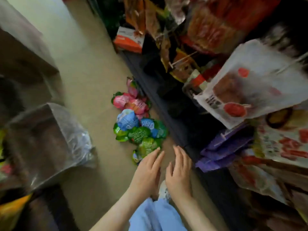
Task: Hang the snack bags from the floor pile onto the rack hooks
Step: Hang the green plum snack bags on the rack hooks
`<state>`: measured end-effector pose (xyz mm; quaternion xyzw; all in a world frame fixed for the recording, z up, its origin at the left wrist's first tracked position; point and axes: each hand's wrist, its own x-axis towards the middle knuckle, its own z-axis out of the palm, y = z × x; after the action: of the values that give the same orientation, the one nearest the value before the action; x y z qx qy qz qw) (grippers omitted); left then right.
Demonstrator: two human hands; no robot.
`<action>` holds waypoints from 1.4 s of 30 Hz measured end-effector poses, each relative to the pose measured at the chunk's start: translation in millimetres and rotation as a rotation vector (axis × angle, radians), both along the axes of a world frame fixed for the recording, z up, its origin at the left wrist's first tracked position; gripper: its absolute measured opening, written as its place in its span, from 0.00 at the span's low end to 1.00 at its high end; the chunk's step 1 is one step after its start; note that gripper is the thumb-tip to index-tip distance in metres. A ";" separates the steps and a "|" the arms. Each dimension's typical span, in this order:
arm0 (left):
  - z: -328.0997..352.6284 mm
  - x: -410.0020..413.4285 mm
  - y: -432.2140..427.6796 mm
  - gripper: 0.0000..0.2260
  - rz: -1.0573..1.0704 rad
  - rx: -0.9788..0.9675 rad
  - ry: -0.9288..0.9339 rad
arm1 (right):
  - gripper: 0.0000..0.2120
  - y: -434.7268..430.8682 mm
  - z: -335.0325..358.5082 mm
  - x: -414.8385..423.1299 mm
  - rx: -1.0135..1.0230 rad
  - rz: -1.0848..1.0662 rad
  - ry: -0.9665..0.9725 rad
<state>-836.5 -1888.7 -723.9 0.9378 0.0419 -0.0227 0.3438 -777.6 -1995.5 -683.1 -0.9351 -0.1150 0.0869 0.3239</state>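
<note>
Hands, both empty: held left hand (pixel 146 170) and right hand (pixel 179 172) side by side, palms down, fingers straight, gripping nothing. Had left fingertips (pixel 157 150) over nearest green bag (pixel 146 145); could not tell contact. Found snack bags (pixel 133 120) heaped on floor (pixel 93 90) just beside rack (pixel 166 104) base, with hung packets (pixel 250 80) on it at right.
</note>
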 end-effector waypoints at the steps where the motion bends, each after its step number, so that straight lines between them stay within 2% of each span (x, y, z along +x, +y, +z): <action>1: -30.9 -17.8 10.3 0.24 0.029 0.034 0.082 | 0.25 5.5 -32.2 -6.4 -0.019 0.016 0.084; 5: -164.5 -76.4 42.4 0.32 0.127 0.159 0.336 | 0.25 6.5 -181.9 -30.4 -0.242 0.110 0.448; 7: -232.8 -97.7 48.2 0.37 0.166 0.221 0.417 | 0.26 0.7 -262.1 -42.4 -0.322 0.135 0.689; 10: -326.3 -112.9 51.9 0.31 0.149 0.256 0.514 | 0.30 -3.4 -376.0 -54.0 -0.320 -0.023 0.974; 13: -414.0 -112.5 60.1 0.29 0.160 0.223 0.555 | 0.38 4.4 -467.2 -67.8 -0.160 -0.287 1.104; 15: -452.5 -106.2 62.7 0.30 0.205 0.159 0.523 | 0.41 17.4 -505.7 -78.4 0.064 -0.509 1.064; 17: -466.3 -97.1 63.8 0.33 0.288 0.037 0.542 | 0.41 35.3 -522.8 -87.9 0.250 -0.700 1.004; 19: -460.4 -90.4 65.1 0.34 0.428 -0.083 0.558 | 0.37 47.6 -523.7 -95.8 0.359 -0.801 0.990; 22: -427.5 -94.5 70.1 0.31 0.607 -0.192 0.573 | 0.24 48.0 -493.2 -105.8 0.357 -0.760 0.979; 26: -345.9 -113.5 75.2 0.29 0.601 -0.214 0.729 | 0.19 40.2 -402.9 -119.7 0.324 -0.695 1.059; 31: -184.5 -116.0 84.4 0.37 0.383 -0.280 0.937 | 0.17 32.3 -226.5 -115.5 0.246 -0.591 1.082; 34: -91.5 -101.5 88.4 0.41 0.244 -0.232 0.969 | 0.14 32.5 -122.2 -97.4 0.274 -0.476 1.023; 37: 17.0 -69.6 94.9 0.42 0.201 -0.161 0.826 | 0.13 36.9 -8.4 -68.8 0.312 -0.340 0.873; 40: 126.3 -29.5 94.8 0.42 0.155 -0.181 0.555 | 0.19 36.2 105.9 -43.7 0.422 -0.255 0.730; 42: 183.6 -2.5 92.5 0.41 0.088 -0.172 0.448 | 0.20 29.0 168.8 -31.2 0.502 -0.251 0.660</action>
<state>-839.0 -1796.2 -540.3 0.8741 0.1558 -0.2185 0.4049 -808.9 -1966.5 -514.4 -0.7560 0.0917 0.3107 0.5688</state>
